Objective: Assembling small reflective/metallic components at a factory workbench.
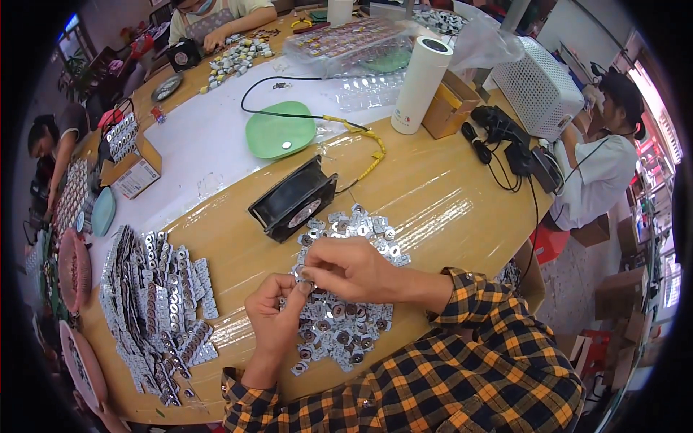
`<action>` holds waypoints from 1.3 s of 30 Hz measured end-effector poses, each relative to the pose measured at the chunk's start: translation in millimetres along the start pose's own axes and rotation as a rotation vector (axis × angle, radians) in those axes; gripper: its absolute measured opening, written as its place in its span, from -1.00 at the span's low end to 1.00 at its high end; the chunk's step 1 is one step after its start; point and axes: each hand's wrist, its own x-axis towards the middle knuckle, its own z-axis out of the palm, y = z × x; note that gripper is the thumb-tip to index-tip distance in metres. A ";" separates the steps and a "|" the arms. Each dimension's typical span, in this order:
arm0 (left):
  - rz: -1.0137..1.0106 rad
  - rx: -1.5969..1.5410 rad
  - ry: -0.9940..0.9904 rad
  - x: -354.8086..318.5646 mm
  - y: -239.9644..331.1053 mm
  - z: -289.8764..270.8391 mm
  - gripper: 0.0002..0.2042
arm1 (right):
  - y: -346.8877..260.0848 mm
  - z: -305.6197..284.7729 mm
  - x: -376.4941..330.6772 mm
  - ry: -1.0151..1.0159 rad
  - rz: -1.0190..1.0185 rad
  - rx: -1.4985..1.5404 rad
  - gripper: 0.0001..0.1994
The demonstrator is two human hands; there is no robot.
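My left hand [273, 314] is closed in a pinch, its thumb and fingertips on a small silver-grey piece [306, 283]. My right hand [350, 268] meets it there, thumb and forefinger pressed on the same piece, which the fingers mostly hide. Under and around both hands lies a loose heap of small grey pieces with round metal centres [346, 328]; it spreads out beyond my right hand too. To the left, many similar pieces are lined up in long stacked rows [162, 296]. Just beyond my hands stands a black square cooling fan [294, 198].
A cable with yellow wrapping runs from the fan past a green tray [280, 130]. Farther back stand a white bottle [422, 85], a cardboard box [449, 105] and a white perforated basket [538, 88]. Pink bowls [74, 270] line the left edge. Other people sit around the table.
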 end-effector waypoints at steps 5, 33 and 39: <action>0.055 0.001 -0.074 -6.3 0.2 0.5 -0.90 | 0.0 0.7 -3.5 -0.019 -0.194 -0.128 -0.90; -0.067 -0.454 -0.188 -20.7 21.4 -9.9 -0.68 | -1.8 -326.3 21.4 1.083 -0.333 -1.371 -0.84; 0.116 -0.349 -0.080 -14.1 15.0 -11.1 -0.65 | -8.7 -255.9 8.9 1.181 -0.259 -0.836 -0.80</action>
